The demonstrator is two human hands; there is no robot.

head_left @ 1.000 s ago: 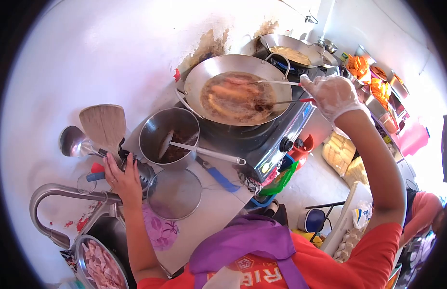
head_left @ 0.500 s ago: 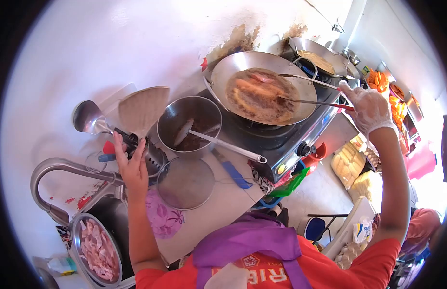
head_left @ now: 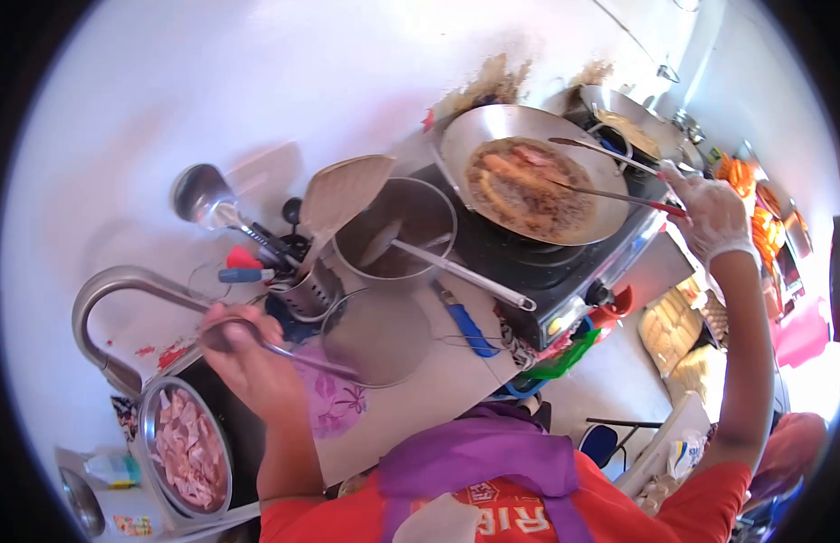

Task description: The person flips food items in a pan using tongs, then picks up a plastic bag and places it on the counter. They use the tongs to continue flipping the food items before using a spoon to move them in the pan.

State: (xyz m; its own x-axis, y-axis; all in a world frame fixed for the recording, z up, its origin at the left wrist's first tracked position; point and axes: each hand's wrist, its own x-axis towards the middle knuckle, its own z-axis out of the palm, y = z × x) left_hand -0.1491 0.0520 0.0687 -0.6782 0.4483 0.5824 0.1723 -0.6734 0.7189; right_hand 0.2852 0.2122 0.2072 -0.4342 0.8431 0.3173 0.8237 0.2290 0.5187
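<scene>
My left hand is closed around a long-handled metal spoon, its rounded end by my fingers and its shaft pointing down to the right. Above it stands a perforated utensil holder with a spatula, a ladle and other handles. My right hand, in a clear plastic glove, grips red-handled tongs. Their arms are spread over a wok, where long pieces of food sit in bubbling oil. The lower arm's tip reaches the food.
Left of the stove stands a pot with a long-handled utensil inside. A round strainer and a blue-handled tool lie on the counter. A bowl of raw meat sits at the sink beneath the faucet. Behind is a second wok.
My left hand has come down from the utensil holder and now has the metal spoon in it. The right hand keeps the tongs over the wok. The view has shifted slightly.
</scene>
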